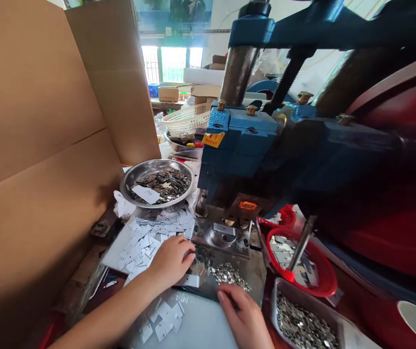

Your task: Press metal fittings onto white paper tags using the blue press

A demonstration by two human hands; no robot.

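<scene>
My left hand (171, 260) is curled with its knuckles up, beside a heap of flat grey metal plates (146, 237). What its fingers enclose, if anything, is hidden. A single plate (189, 280) lies just below it. My right hand (243, 312) is at the near edge of the dark steel bed, its thumb and fingers drawn together. Just beyond it lies a small pile of shiny metal pieces (230, 275); anything within that grip is too small to make out. Ahead, one plate (224, 229) rests on the die (211, 237) under the blue press (240, 140).
A steel bowl (126, 196) of dark metal parts stands at back left, beside tall cardboard (48, 121). On the right are a red basket (329, 278) of plates, a metal rod (302, 242) and a clear tub (275, 310) of small pieces. More plates (166, 322) lie in front.
</scene>
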